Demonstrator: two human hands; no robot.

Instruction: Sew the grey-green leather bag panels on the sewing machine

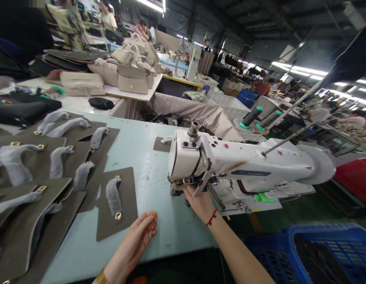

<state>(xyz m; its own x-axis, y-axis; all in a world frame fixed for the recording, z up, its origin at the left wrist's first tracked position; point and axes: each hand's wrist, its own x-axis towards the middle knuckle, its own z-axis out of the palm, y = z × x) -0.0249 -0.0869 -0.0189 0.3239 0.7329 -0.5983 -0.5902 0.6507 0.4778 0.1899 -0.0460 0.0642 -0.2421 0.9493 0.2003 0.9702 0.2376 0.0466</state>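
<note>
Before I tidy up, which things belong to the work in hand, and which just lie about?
Seemingly in use:
- sewing machine, with right hand at it
- dark panel with wrapped handle, near left hand

Seemingly lying about:
- beige bags
- black bundle
- red container

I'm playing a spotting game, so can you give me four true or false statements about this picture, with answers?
1. The bare right hand is by the head of the white metal sewing machine. True.
2. A red string bracelet circles the left wrist. False: it is on the right.
3. A flat grey-brown panel with a white-wrapped handle lies beside the bare left hand. True.
4. The blue plastic basket stands left of the sewing machine. False: it is at the lower right.
</note>
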